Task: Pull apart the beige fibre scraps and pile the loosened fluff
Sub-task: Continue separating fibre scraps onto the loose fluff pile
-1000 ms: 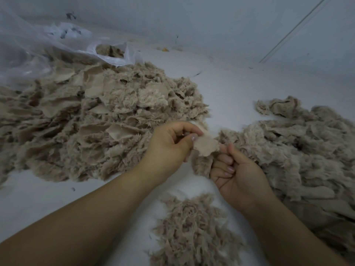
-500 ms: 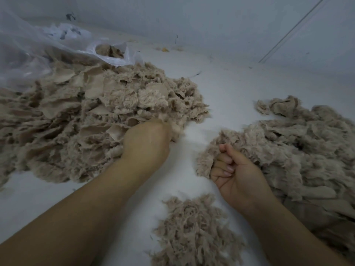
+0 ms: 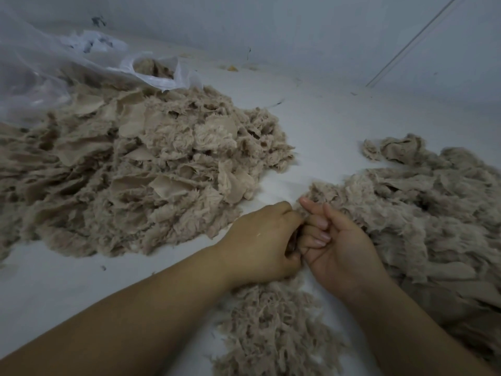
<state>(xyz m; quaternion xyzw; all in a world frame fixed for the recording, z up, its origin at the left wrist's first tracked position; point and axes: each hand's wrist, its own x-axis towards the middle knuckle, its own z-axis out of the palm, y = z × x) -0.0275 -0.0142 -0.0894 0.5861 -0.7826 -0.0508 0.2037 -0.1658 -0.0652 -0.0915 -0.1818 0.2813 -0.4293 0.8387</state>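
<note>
My left hand (image 3: 260,240) and my right hand (image 3: 341,248) meet knuckle to knuckle at the centre, both with curled fingers. They pinch a small beige fibre scrap (image 3: 295,240) that is almost hidden between them. A thin thread runs across my right palm. A big heap of beige scraps (image 3: 135,172) lies to the left of my hands, and a second heap (image 3: 423,213) lies to the right, touching my right fingertips. A small pile of loosened fluff (image 3: 271,332) sits on the white surface just below my hands.
A clear plastic bag (image 3: 54,69) with more scraps in it lies at the back left, against the left heap. A pale wall (image 3: 298,28) closes off the back. Bare white surface (image 3: 325,126) shows between the two heaps.
My left hand dropped a flat piece at the left heap, then came back to my right hand. My right hand stayed in place with its fingers curled.
</note>
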